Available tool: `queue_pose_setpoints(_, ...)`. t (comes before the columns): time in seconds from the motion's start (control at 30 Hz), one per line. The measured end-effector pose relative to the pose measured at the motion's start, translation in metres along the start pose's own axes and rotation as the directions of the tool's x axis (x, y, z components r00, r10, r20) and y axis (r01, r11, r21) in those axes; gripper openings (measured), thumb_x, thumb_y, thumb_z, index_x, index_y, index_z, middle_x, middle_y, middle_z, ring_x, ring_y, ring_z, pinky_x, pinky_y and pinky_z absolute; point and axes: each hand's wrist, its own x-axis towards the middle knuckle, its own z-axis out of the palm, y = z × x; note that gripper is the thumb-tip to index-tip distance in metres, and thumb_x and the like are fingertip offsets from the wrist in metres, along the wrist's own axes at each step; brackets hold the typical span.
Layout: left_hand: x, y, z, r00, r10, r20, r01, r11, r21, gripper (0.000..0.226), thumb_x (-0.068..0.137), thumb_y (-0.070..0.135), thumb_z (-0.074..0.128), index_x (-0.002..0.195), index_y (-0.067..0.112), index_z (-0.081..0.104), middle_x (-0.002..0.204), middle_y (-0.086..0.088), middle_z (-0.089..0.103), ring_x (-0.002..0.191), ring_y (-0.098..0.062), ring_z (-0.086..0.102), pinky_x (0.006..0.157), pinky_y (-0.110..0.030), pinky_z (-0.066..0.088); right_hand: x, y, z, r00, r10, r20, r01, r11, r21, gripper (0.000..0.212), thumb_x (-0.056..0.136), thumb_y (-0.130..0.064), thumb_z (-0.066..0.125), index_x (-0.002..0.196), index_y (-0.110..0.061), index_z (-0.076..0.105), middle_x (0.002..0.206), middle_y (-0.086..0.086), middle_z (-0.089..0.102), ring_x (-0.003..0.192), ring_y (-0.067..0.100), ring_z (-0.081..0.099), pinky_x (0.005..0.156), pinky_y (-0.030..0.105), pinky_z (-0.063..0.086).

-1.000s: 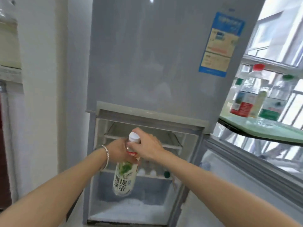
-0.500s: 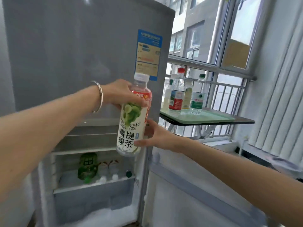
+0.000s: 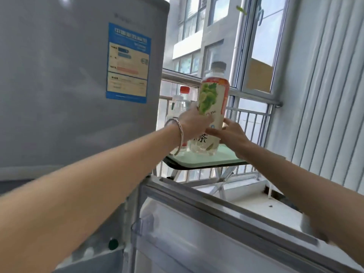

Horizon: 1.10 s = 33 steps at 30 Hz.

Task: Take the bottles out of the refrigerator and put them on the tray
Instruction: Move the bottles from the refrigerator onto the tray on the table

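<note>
— So where is the tea bottle [image 3: 211,107]?
— Upright, just over the green tray [image 3: 204,161]; left hand [image 3: 194,125] wraps its middle, right hand [image 3: 232,134] cups the lower side, probably steadying it beside the red-capped bottle [image 3: 182,99].

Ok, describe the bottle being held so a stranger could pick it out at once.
Right of the grey refrigerator, a pale green tray sits by the window. Over it, the left hand and right hand hold an upright bottle. Unlike the red-capped bottle behind, it has a white cap and a green grape label.
</note>
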Motion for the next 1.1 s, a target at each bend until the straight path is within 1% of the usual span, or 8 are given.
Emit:
queue_pose_setpoints(0.13, 0.029, -0.036, 0.041, 0.999, -0.024, 0.042, 0.024, 1.000, -0.007, 0.041, 0.089, 0.032, 0.053, 0.126, 0.014, 0.051, 0.111, -0.008, 0.065, 0.095, -0.021, 0.064, 0.075, -0.030, 0.057, 0.027, 0.045, 0.003, 0.998, 0.059, 0.026, -0.058, 0.998, -0.019, 0.048, 0.075, -0.015, 0.080, 0.117, -0.010, 0.057, 0.115, 0.014, 0.069, 0.101, 0.031, 0.068, 0.095, 0.049, 0.053)
queue_pose_setpoints(0.27, 0.045, -0.051, 0.053, 0.997, 0.006, 0.072, -0.008, 0.999, 0.032, 0.042, 0.095, 0.028, 0.048, 0.135, 0.014, 0.044, 0.119, -0.009, 0.061, 0.100, -0.024, 0.063, 0.073, -0.029, 0.055, 0.058, 0.069, 0.003, 0.995, 0.088, 0.048, -0.090, 0.995, 0.041, 0.035, 0.079, -0.005, 0.074, 0.108, -0.017, 0.059, 0.117, 0.015, 0.068, 0.101, 0.032, 0.068, 0.094, 0.049, 0.054)
queue_pose_setpoints(0.43, 0.058, -0.058, 0.059, 0.998, -0.036, 0.055, 0.032, 0.997, 0.075, 0.043, 0.095, 0.030, 0.047, 0.132, 0.010, 0.050, 0.118, -0.010, 0.062, 0.102, -0.026, 0.063, 0.083, -0.036, 0.057, 0.081, 0.088, 0.009, 0.994, 0.087, 0.066, -0.087, 0.996, 0.007, 0.054, 0.080, -0.004, 0.071, 0.131, -0.008, 0.055, 0.118, 0.011, 0.069, 0.104, 0.029, 0.067, 0.097, 0.049, 0.052)
queue_pose_setpoints(0.6, 0.054, -0.056, 0.052, 0.996, -0.044, 0.074, 0.034, 0.992, 0.124, 0.042, 0.097, 0.028, 0.047, 0.133, 0.006, 0.047, 0.119, -0.009, 0.058, 0.088, -0.017, 0.056, 0.060, -0.018, 0.046, 0.078, 0.083, 0.011, 0.990, 0.089, 0.113, -0.079, 0.993, -0.088, 0.059, 0.078, -0.017, 0.075, 0.131, -0.014, 0.050, 0.116, 0.008, 0.069, 0.101, 0.020, 0.066, 0.093, 0.040, 0.054)
queue_pose_setpoints(0.7, 0.037, -0.047, 0.030, 0.997, 0.004, 0.078, -0.017, 0.985, 0.169, 0.035, 0.096, 0.025, 0.051, 0.122, 0.003, 0.056, 0.106, -0.009, 0.063, 0.073, -0.016, 0.057, 0.058, -0.025, 0.052, 0.057, 0.070, 0.019, 0.990, 0.008, -0.138, -0.019, 0.997, -0.080, 0.056, 0.078, -0.027, 0.076, 0.120, -0.013, 0.041, 0.090, 0.001, 0.061, 0.081, 0.017, 0.062, 0.068, 0.028, 0.052)
queue_pose_setpoints(0.8, 0.011, -0.045, -0.006, 1.000, 0.003, 0.018, -0.007, 0.978, 0.208, 0.020, 0.094, 0.020, 0.052, 0.103, 0.007, 0.063, 0.092, -0.009, 0.067, 0.079, -0.023, 0.064, 0.077, -0.039, 0.059, 0.030, 0.048, 0.040, 0.925, -0.190, -0.329, 0.127, 0.971, -0.205, 0.025, 0.082, -0.018, 0.066, 0.101, -0.010, 0.051, 0.075, 0.005, 0.058, 0.069, 0.023, 0.058, 0.064, 0.042, 0.053)
queue_pose_setpoints(0.93, -0.019, -0.047, -0.040, 0.997, -0.027, -0.073, 0.049, 0.946, 0.320, 0.024, 0.090, 0.016, 0.054, 0.106, 0.005, 0.067, 0.102, -0.013, 0.071, 0.094, -0.026, 0.068, 0.086, -0.038, 0.056, 0.005, 0.018, 0.088, 0.943, -0.292, -0.162, 0.249, 0.939, -0.239, 0.012, 0.083, -0.009, 0.066, 0.090, -0.009, 0.056, 0.076, 0.012, 0.064, 0.071, 0.028, 0.064, 0.066, 0.041, 0.055)
queue_pose_setpoints(1.1, -0.084, -0.083, -0.108, 0.978, -0.150, -0.145, 0.197, 0.891, 0.409, 0.020, 0.082, 0.008, 0.052, 0.089, 0.003, 0.071, 0.090, -0.016, 0.076, 0.089, -0.029, 0.072, 0.084, -0.038, 0.057, -0.040, -0.015, 0.183, 0.955, -0.297, 0.010, 0.295, 0.944, -0.149, 0.011, 0.080, -0.015, 0.066, 0.080, -0.020, 0.057, 0.065, -0.004, 0.060, 0.060, 0.010, 0.054, 0.058, 0.029, 0.044)
